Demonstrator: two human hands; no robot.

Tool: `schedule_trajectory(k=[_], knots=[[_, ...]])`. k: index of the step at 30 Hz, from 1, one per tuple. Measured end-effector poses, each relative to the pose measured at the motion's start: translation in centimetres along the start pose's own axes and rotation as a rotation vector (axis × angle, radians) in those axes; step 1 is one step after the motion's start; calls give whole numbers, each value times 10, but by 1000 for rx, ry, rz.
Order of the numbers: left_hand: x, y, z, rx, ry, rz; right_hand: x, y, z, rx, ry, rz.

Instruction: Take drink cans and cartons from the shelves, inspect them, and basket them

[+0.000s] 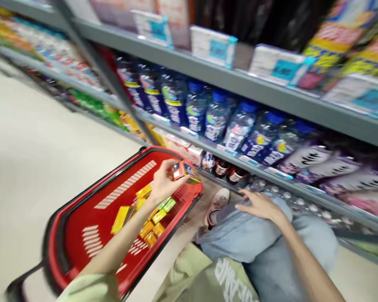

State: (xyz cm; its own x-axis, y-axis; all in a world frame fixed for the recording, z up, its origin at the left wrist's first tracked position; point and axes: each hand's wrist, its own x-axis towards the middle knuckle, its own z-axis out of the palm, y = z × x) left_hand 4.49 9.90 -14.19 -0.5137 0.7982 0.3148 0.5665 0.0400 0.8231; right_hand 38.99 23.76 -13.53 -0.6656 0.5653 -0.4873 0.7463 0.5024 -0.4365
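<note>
My left hand (164,181) is over the far end of a red shopping basket (113,178), thumb and fingers closed around a small dark package (192,173) with red, white and yellow parts. Its exact kind is too blurred to read. Below, inside the basket, lie several small yellow, orange and green boxes (159,216), plus a larger yellow pack (120,219) nearer my left forearm. My right hand (260,204) rests on my bent knee in light blue jeans, fingers apart and holding nothing.
A store shelf (204,140) runs along the right with blue-capped bottles (217,115) and purple-white pouches (308,157). Dark bottles (222,167) stand on the lowest level. Price tags (212,46) line the upper edge. My shoe (219,201) is between basket and shelf. Pale floor (50,138) extends left.
</note>
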Motion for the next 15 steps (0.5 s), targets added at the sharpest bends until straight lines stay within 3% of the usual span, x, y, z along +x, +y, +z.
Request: schedule_trajectory(k=[4, 7, 12, 15], knots=[[13, 44, 34, -296, 46, 81, 17, 20, -21, 564, -159, -105], [18, 75, 70, -431, -59, 127, 17, 31, -29, 721, -87, -164], [12, 122, 129, -532, -312, 86, 2, 30, -29, 896, 63, -384], [6, 146, 159, -547, -373, 54, -5, 29, -29, 976, 107, -419]])
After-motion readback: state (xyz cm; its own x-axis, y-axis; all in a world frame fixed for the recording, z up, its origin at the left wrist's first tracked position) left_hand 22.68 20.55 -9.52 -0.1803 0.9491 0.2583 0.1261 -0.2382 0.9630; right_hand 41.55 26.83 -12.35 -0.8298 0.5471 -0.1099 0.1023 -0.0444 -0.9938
